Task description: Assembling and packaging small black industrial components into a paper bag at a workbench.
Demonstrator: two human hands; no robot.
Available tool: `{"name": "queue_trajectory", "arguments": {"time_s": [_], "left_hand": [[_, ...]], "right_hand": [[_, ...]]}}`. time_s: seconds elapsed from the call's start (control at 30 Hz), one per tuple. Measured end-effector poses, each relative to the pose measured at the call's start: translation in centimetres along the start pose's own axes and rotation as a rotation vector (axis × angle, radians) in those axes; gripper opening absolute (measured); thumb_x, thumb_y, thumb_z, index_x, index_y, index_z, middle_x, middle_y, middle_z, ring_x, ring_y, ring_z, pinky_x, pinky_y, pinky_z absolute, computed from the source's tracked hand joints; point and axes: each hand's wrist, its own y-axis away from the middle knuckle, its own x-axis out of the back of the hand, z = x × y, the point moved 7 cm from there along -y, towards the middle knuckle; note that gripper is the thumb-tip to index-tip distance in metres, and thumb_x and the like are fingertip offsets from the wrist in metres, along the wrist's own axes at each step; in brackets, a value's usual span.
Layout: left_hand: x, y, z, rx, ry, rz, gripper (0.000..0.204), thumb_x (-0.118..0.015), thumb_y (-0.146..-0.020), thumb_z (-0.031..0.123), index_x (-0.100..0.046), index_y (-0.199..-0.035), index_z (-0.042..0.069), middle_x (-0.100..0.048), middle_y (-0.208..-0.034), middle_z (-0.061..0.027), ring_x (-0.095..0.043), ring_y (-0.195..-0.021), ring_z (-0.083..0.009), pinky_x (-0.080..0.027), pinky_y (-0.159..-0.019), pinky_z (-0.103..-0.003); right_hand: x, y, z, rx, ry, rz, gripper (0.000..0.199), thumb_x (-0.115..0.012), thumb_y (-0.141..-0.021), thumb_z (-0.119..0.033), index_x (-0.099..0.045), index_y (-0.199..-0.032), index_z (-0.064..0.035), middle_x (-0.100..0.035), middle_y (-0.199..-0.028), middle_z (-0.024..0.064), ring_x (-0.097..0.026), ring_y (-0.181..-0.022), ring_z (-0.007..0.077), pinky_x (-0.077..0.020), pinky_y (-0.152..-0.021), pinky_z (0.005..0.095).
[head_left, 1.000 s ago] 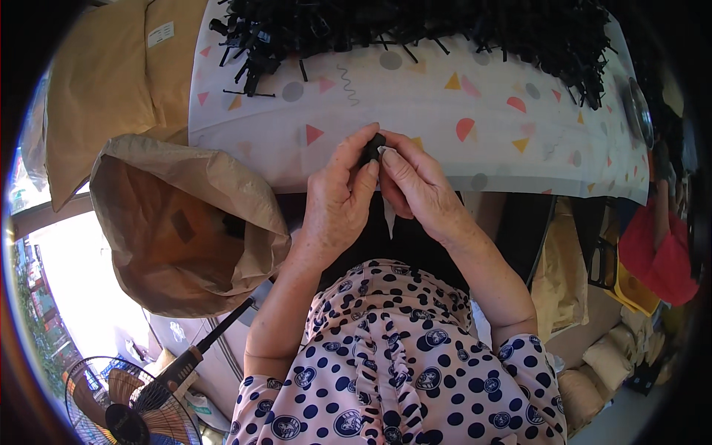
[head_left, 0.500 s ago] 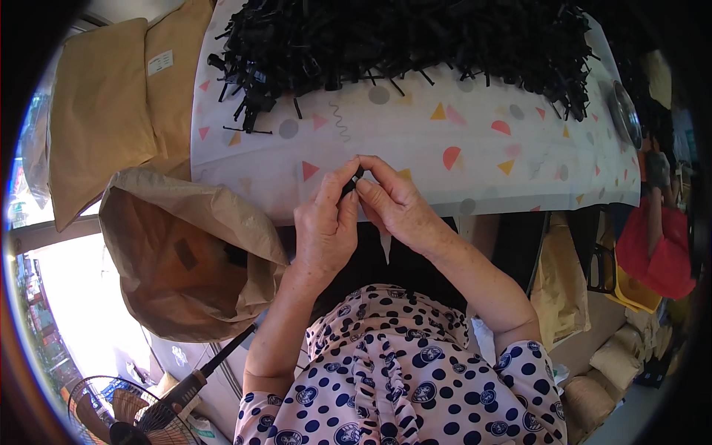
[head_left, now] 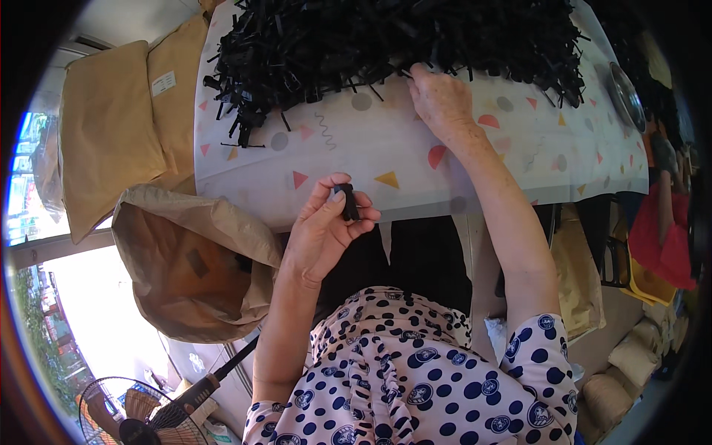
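My left hand (head_left: 326,215) is raised before the table's near edge, palm partly up. Its thumb and fingers close on a small black plastic part (head_left: 348,202). My right hand (head_left: 443,104) reaches forward over the table, with bent fingers pressed together at the near edge of a pile of black plastic parts (head_left: 334,44). A dark end shows by those fingertips, but what they grip is partly hidden. Many pieces in the pile have thin sticks poking out.
A white patterned cloth covers the table (head_left: 252,178). An open brown paper sack (head_left: 185,259) stands at the left, below full brown sacks (head_left: 111,111). A fan (head_left: 133,415) is lower left. A metal bowl (head_left: 627,96) and a person in red (head_left: 660,237) are at the right.
My hands have come apart. The right one has moved forward to the pile's edge; the left keeps the small black part and has turned its palm up.
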Motion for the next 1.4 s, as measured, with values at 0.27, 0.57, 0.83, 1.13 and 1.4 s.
{"name": "queue_trajectory", "arguments": {"time_s": [0.27,0.57,0.83,1.13,1.4], "left_hand": [[-0.5,-2.0,-2.4,0.137,0.231,-0.113,0.014,-0.050,-0.097,0.022,-0.055,-0.102,0.009,-0.058,-0.085,-0.0072,-0.059,-0.072,-0.0179,-0.046,-0.060,-0.027],[-4.2,-2.6,-0.5,0.022,-0.039,-0.105,0.050,-0.065,-0.089,0.017,-0.042,-0.132,0.006,-0.060,-0.102,-0.0114,-0.060,-0.073,-0.0154,-0.043,-0.054,-0.022],[-2.5,-0.6,0.5,-0.167,-0.209,0.008,0.051,-0.067,-0.088,0.018,-0.045,-0.132,0.005,-0.063,-0.104,-0.0155,-0.064,-0.076,-0.0161,-0.045,-0.052,-0.017],[-0.8,1.1,1.3,-0.331,-0.537,0.086,0.035,-0.063,-0.089,0.010,-0.048,-0.121,0.010,-0.062,-0.090,-0.0068,-0.060,-0.070,-0.0110,-0.043,-0.053,-0.018],[-1.0,2.2,2.6,-0.508,-0.936,0.157,0.036,-0.063,-0.081,-0.002,-0.049,-0.113,0.008,-0.055,-0.074,-0.0036,-0.052,-0.063,-0.0109,-0.045,-0.060,-0.026]], "right_hand": [[2.7,4.8,3.6,-0.041,-0.411,-0.062,0.017,-0.055,-0.091,-0.018,-0.056,-0.082,-0.0034,-0.052,-0.061,0.0053,-0.053,-0.059,0.0180,-0.0413,-0.055,0.0323],[2.6,12.8,-3.6,-0.013,-1.271,-0.385,0.008,-0.052,-0.096,-0.010,-0.056,-0.092,-0.0044,-0.043,-0.078,-0.0076,-0.037,-0.067,0.0004,-0.0320,-0.058,0.0167],[1.8,15.1,-6.0,0.000,-1.172,-0.376,0.009,-0.052,-0.097,-0.012,-0.052,-0.094,-0.0035,-0.047,-0.076,-0.0047,-0.042,-0.069,0.0028,-0.0358,-0.060,0.0185],[3.3,14.8,-8.2,-0.100,-1.205,-0.327,0.019,-0.048,-0.099,-0.019,-0.052,-0.105,-0.0025,-0.049,-0.073,-0.0017,-0.044,-0.064,0.0058,-0.0384,-0.058,0.0210],[3.0,14.0,-11.1,0.050,-1.112,-0.421,0.020,-0.046,-0.100,-0.019,-0.051,-0.104,-0.0001,-0.049,-0.070,0.0014,-0.046,-0.062,0.0086,-0.0400,-0.057,0.0236]]}}
